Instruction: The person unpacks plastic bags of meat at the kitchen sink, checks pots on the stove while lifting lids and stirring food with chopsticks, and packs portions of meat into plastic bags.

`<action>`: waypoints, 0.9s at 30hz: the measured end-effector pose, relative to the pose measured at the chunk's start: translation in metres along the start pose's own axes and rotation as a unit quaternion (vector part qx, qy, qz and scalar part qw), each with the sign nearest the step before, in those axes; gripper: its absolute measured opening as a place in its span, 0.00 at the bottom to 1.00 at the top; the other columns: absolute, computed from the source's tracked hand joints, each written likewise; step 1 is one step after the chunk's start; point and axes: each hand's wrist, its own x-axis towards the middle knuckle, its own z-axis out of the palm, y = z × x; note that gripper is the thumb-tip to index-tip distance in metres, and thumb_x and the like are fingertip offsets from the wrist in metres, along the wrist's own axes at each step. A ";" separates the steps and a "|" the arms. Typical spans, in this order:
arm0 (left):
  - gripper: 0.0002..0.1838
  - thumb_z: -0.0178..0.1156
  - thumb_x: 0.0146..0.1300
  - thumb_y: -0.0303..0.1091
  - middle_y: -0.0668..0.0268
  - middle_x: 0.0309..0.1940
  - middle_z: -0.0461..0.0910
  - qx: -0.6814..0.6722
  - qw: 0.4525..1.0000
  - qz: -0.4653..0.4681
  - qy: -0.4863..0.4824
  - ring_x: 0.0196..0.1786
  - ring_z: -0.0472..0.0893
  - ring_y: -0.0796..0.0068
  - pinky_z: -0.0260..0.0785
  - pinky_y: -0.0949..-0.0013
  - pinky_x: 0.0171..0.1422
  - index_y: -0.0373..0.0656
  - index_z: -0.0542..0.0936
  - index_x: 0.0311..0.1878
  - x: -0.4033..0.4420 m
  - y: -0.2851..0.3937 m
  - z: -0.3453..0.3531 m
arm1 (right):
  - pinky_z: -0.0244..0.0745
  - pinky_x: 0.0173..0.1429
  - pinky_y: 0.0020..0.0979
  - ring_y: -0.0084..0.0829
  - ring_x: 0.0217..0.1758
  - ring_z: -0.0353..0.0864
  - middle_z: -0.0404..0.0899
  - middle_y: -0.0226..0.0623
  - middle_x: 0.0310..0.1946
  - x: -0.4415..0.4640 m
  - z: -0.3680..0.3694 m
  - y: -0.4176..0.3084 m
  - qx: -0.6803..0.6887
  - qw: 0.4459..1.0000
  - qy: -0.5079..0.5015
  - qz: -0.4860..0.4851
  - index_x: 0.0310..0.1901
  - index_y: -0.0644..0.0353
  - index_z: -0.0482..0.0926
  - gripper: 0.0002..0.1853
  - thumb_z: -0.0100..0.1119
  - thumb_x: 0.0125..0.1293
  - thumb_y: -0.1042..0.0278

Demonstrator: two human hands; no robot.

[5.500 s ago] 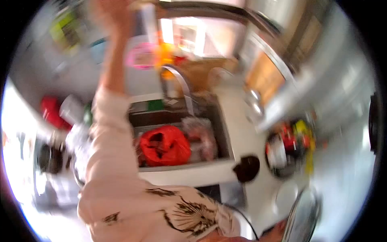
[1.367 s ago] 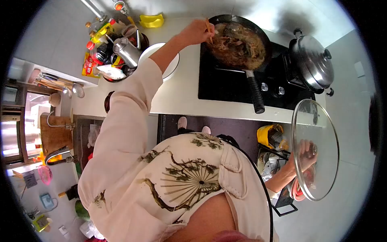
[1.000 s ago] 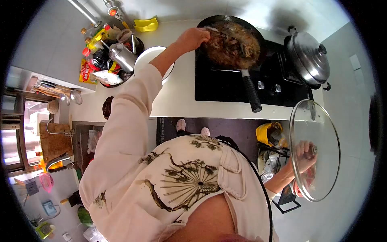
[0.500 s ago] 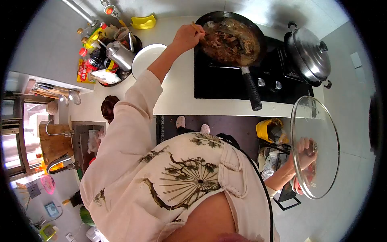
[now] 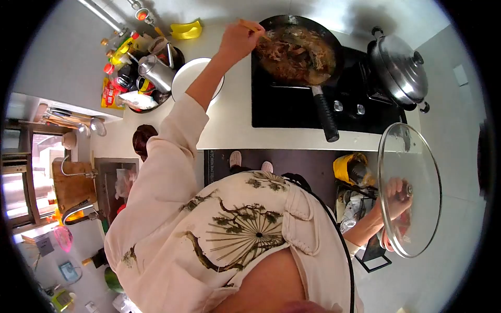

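Observation:
My left hand (image 5: pixel 240 43) is closed around wooden chopsticks (image 5: pixel 247 24) at the left rim of a black frying pan (image 5: pixel 327 81). Their lower ends point into the pan. Brown, saucy food with shredded and chunky pieces (image 5: pixel 300 52) fills it; I cannot tell what the food is. Out to the right, my right hand (image 5: pixel 396 201) grips the knob of a glass lid (image 5: pixel 417 167), seen through the glass. The lid is tilted on edge, away from the pan. Beside my left forearm stands a white bowl (image 5: pixel 183 78).
The pan sits on a black cooktop (image 5: pixel 292 112), its handle over the front edge. A lidded steel pot (image 5: pixel 399 68) stands at the right. Condiment bottles and a steel pitcher (image 5: pixel 155 73) crowd the left, near a yellow holder (image 5: pixel 186 29). A sink (image 5: pixel 107 177) lies farther left.
My left hand has moved slightly left and up with the chopsticks, which now show more clearly. The right hand and the lid stay nearly in place.

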 end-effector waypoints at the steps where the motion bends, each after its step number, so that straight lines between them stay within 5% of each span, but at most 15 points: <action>1: 0.09 0.60 0.59 0.39 0.62 0.26 0.82 -0.007 1.000 0.013 0.001 0.28 0.80 0.66 0.72 0.66 0.35 0.45 0.84 0.36 -0.001 0.001 0.004 | 0.47 0.23 0.23 0.23 0.23 0.50 0.54 0.29 0.22 0.003 -0.001 0.000 0.011 1.000 -0.012 0.010 0.40 0.66 0.72 0.17 0.53 0.60 0.58; 14: 0.05 0.59 0.61 0.31 0.67 0.28 0.81 -0.152 0.980 -0.023 -0.130 0.28 0.77 0.77 0.70 0.77 0.33 0.44 0.83 0.36 -0.043 -0.001 -0.015 | 0.48 0.23 0.23 0.23 0.23 0.51 0.56 0.31 0.24 0.000 0.009 0.009 0.002 1.000 -0.007 0.002 0.38 0.71 0.70 0.17 0.49 0.61 0.61; 17: 0.05 0.59 0.61 0.32 0.65 0.29 0.81 -0.136 0.988 -0.041 -0.054 0.30 0.79 0.72 0.72 0.73 0.36 0.45 0.84 0.34 -0.042 -0.002 -0.028 | 0.47 0.22 0.23 0.23 0.24 0.51 0.56 0.32 0.25 0.005 0.001 0.007 0.028 0.999 -0.019 0.021 0.39 0.72 0.70 0.17 0.50 0.60 0.61; 27: 0.05 0.61 0.60 0.32 0.65 0.23 0.80 -0.106 0.991 -0.043 -0.076 0.25 0.77 0.77 0.70 0.77 0.30 0.45 0.84 0.36 -0.036 -0.001 -0.020 | 0.48 0.22 0.23 0.24 0.24 0.51 0.55 0.32 0.24 0.010 0.003 0.011 0.019 0.999 -0.037 0.030 0.40 0.71 0.69 0.18 0.49 0.60 0.60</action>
